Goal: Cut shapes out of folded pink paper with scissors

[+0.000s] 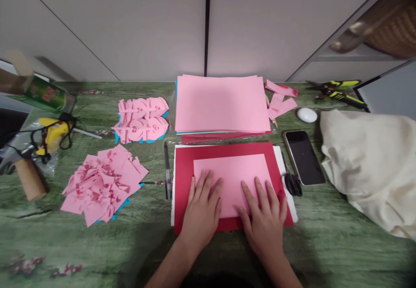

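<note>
A pink sheet (232, 171) lies flat on a larger red sheet (183, 162), with white sheets (173, 192) showing at the sides beneath. My left hand (202, 210) rests palm down on the left part of the pink sheet, fingers spread and pointing away from me. On its right part lies my right hand (264, 212), also flat with the fingers apart. Neither hand grips anything. Just right of the red sheet are black scissors (292, 184), their blades partly hidden. A pen (167, 171) lies along the left side.
Behind are stacked pink sheets (222, 104) and pink strips (280, 99). Leftward lie cut pink shapes (141, 121), paper scraps (104, 184), a yellow tool (53, 134) and a hammer (29, 177). Rightward are a phone (304, 157), white oval object (307, 114), pliers (341, 93) and cream cloth (370, 166).
</note>
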Available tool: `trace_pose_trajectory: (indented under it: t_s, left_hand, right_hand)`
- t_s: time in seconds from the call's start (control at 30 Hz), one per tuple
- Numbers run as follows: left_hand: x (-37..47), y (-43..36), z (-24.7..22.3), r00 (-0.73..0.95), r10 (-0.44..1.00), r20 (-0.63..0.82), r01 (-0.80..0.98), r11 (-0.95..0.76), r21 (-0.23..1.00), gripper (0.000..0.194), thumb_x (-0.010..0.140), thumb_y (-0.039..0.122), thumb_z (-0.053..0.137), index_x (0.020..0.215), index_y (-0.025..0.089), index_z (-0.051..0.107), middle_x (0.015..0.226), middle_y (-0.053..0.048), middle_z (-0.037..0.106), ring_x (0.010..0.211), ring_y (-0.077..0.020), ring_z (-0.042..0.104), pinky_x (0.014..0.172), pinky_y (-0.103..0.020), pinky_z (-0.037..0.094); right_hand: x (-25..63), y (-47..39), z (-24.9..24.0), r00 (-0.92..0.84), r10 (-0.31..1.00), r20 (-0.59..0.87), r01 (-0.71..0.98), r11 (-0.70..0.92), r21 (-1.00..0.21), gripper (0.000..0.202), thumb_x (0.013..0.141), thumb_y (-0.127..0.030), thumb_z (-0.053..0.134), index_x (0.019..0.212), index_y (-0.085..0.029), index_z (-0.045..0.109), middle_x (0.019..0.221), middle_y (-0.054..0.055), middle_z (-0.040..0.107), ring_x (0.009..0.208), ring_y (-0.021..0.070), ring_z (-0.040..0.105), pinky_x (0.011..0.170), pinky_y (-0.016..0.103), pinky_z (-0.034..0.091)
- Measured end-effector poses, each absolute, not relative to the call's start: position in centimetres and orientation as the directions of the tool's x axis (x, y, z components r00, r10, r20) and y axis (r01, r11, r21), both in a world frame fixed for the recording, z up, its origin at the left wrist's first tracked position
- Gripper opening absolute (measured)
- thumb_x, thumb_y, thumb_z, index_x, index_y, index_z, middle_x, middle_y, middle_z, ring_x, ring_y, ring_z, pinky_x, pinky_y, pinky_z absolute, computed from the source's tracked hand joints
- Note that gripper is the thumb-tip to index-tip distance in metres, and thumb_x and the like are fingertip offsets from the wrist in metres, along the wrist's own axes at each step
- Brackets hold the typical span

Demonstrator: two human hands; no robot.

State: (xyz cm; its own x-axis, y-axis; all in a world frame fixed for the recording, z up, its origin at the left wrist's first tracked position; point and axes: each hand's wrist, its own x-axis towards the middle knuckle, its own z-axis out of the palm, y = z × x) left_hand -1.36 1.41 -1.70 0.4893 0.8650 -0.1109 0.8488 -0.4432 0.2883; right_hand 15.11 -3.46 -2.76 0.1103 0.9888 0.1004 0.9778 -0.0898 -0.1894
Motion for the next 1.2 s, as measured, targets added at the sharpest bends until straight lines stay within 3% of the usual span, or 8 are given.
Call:
trace_pose_trajectory:
  t_s: [0.9,1.2]
  left_hand:
    - [-1.34,1.34,-1.58,0.489,0.864,-0.119,0.846,-0.437,0.304,0.047,0.09,0.023,0.035,0.137,0.02,0.033,0.148,-0.008,0.025,0.138,-0.0259,0.012,0.109,-0.053,0.022]
    - [-1.34,1.37,-1.54,0.485,0.867,-0.115,0.85,-0.436,0.297,0.047,0.09,0.022,0.035,0.137,0.02,0.034,0.147,-0.007,0.026,0.137,-0.0257,0.013,0.109,-0.052,0.022]
  right_hand:
    - [15.28,-3.62,-2.86,0.09,0.991,0.095,0.98,-0.071,-0.183,0.045,0.087,-0.042,0.045,0.129,-0.029,0.046,0.143,0.005,0.036,0.133,0.0331,0.023,0.104,0.059,0.016]
    - [15.2,-3.53,-2.64,0.103,0.99,0.094,0.975,-0.082,-0.207,0.043,0.087,-0.044,0.044,0.126,-0.026,0.051,0.141,0.007,0.04,0.132,0.0336,0.027,0.104,0.059,0.015]
